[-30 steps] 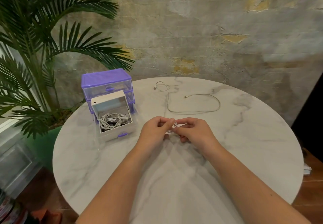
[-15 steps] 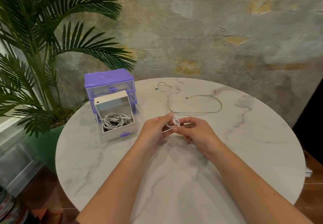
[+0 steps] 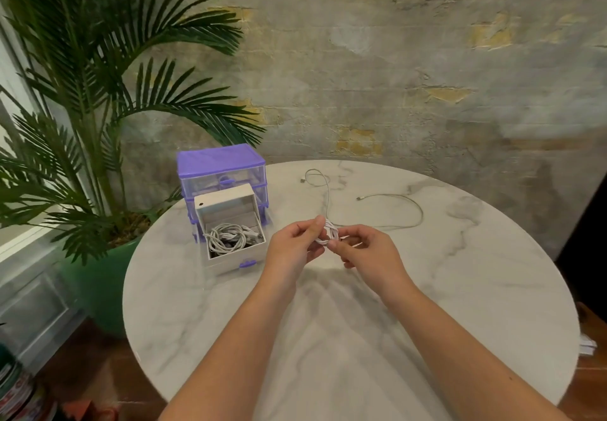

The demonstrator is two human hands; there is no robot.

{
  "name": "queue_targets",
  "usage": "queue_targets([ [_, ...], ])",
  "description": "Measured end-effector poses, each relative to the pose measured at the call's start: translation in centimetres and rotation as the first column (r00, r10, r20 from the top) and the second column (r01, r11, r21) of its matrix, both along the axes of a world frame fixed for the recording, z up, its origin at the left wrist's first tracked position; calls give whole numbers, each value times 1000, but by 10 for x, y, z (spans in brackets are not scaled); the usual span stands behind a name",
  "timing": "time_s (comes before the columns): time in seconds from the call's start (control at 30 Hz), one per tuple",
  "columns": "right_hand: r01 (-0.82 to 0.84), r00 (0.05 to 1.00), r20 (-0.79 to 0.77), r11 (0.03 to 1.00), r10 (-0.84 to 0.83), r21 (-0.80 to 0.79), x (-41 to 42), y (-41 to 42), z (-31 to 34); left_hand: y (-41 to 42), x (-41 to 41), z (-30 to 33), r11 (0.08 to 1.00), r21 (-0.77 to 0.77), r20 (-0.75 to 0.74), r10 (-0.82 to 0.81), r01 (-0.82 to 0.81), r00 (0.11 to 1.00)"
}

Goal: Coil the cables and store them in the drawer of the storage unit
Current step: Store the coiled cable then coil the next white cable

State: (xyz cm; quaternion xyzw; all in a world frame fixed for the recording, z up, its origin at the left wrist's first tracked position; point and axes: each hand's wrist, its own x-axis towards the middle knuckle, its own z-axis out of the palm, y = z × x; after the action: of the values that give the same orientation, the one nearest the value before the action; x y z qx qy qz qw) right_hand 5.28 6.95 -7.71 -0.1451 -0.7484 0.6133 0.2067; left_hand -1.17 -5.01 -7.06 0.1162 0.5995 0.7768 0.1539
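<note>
Your left hand (image 3: 297, 246) and right hand (image 3: 364, 250) both pinch the small coiled cable (image 3: 328, 233) above the table (image 3: 460, 289) so loops can't spring open; drawer (image 3: 230, 243) pulled out, ready; second cable (image 3: 394, 210) lies loose behind

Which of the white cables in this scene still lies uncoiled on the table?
The long loose cable stretched across the far side of the marble table. The others are wound: one small coil held between both hands, and a bundle inside the open drawer.
</note>
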Motion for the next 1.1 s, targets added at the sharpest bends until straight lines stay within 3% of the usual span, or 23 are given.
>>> queue_targets([
  [0.1,43,995,-99,965,-18,260,-3,-9,4,-10,-4,6,999,-28,-15,46,-46,999],
  [0.17,40,991,-131,942,4,334,-7,-20,5,-23,-8,9,997,-35,-4,64,-64,998],
  [0.23,-12,993,-112,961,45,276,-13,-30,7,-39,-12,13,996,-33,3,78,-78,997],
  [0.33,-135,988,-61,989,138,56,-23,-43,17,-60,-20,19,993,-43,-23,106,-107,994],
  [0.47,-215,977,-29,972,213,-90,-38,-61,28,-83,-34,22,959,-179,-234,173,-217,957],
  [0.53,-202,979,-5,971,203,-127,-46,-67,31,-97,-46,18,889,-311,-402,197,-336,894],
  [0.6,-158,986,27,980,163,-123,-56,-72,30,-112,-56,12,757,-464,-548,162,-460,821],
  [0.73,-62,997,51,997,64,-40,-77,-81,23,-134,-61,-2,466,-615,-710,25,-637,704],
  [0.8,-29,999,33,1000,29,-1,-89,-86,20,-138,-58,-7,379,-632,-736,-20,-676,677],
  [1.1,80,980,144,938,-136,338,-113,-106,18,-140,-57,-18,447,-649,-683,13,-615,730],
])
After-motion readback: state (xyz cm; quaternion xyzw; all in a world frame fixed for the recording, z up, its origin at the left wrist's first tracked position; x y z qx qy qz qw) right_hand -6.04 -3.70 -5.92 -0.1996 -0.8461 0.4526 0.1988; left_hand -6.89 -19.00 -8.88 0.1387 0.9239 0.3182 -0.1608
